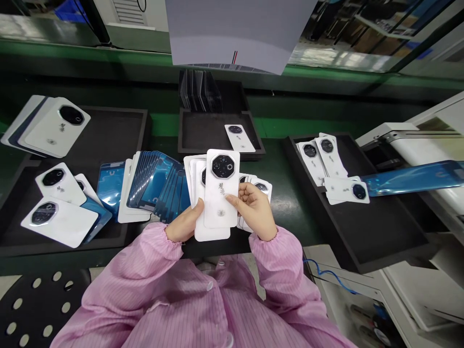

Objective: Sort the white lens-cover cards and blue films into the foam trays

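My left hand (186, 222) is closed on a small stack of white phone back panels (212, 233), its thumb along their edge. In front of that stack, my right hand (255, 205) grips one white phone back panel (222, 193) with a dark octagonal camera area and small dark lettering, the thumb lying on its face. More white panels (264, 186) lie behind my right hand. Left of my left hand, a fanned row of blue film-covered panels (147, 179) leans on the bench, with white panels (132, 215) among them.
Dark trays stand on the green bench. The left tray (116, 125) and right tray (377, 227) carry white panels. A single panel (239, 137) lies in the middle tray (195, 130), with dark thin sheets (199, 92) behind. A blue strip (413, 178) extends over the right tray.
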`<state>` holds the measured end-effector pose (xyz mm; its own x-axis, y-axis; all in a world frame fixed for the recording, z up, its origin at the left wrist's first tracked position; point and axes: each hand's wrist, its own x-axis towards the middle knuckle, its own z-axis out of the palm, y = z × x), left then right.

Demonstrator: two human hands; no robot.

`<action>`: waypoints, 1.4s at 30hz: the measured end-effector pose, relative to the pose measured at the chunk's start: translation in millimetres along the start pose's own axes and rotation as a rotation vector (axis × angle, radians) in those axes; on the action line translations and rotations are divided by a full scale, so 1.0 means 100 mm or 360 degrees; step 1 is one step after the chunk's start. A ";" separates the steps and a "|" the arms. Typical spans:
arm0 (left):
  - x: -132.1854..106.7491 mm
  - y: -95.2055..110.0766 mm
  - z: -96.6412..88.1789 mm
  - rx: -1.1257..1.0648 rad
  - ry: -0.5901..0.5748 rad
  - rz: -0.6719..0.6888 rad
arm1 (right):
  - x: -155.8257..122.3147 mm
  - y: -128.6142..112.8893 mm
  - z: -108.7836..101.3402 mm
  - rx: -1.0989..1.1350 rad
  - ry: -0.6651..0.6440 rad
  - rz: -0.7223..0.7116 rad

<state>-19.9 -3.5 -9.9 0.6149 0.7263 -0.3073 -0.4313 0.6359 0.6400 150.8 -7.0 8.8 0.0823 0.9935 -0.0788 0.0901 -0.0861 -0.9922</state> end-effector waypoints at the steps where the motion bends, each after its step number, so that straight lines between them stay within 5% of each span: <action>1: 0.00 0.00 -0.01 0.0010 0.0018 0.0011 | 0.00 0.01 0.00 0.0017 -0.0016 0.0001; 5: -0.01 0.02 -0.01 0.0080 0.0034 -0.0017 | 0.13 0.02 -0.14 0.0073 -0.0098 -0.0029; 9: -0.03 0.10 0.03 0.0113 0.0020 -0.0088 | 0.72 -0.08 -0.50 0.0025 0.0215 -0.0209; 14: -0.06 0.13 0.05 0.0112 0.0005 -0.0023 | 1.74 -0.16 -0.66 -0.0964 0.0464 -0.0207; 17: -0.06 0.11 0.05 0.0077 0.0032 -0.0015 | 1.96 -0.12 -0.55 -0.1160 0.0484 -0.0186; 19: -0.06 0.11 0.04 0.0077 0.0071 0.0013 | 1.84 -0.14 -0.49 -0.1230 0.0537 -0.0258; 22: -0.06 0.09 0.03 0.0110 0.0103 0.0049 | 1.32 -0.25 -0.44 -0.1169 0.0502 -0.0416; 27: -0.05 0.04 -0.03 0.0198 0.0093 0.0124 | 0.16 -0.27 -0.19 -0.0349 -0.0218 -0.0221; 29: -0.04 0.02 -0.05 0.0252 0.0120 0.0169 | -0.11 -0.14 -0.05 -0.0262 -0.0293 -0.0082; 34: -0.02 0.00 -0.05 0.0053 0.0160 0.0108 | -0.23 0.15 0.08 -0.0054 -0.0127 0.0022; 42: 0.01 0.01 -0.02 -0.0157 0.0109 -0.0002 | -0.17 0.11 0.02 0.0042 -0.0007 0.0068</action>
<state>-21.3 -2.0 -10.8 0.5705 0.7393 -0.3578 -0.4955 0.6572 0.5680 148.3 -25.0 -1.2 0.0811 0.9893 -0.1216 0.0601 -0.1267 -0.9901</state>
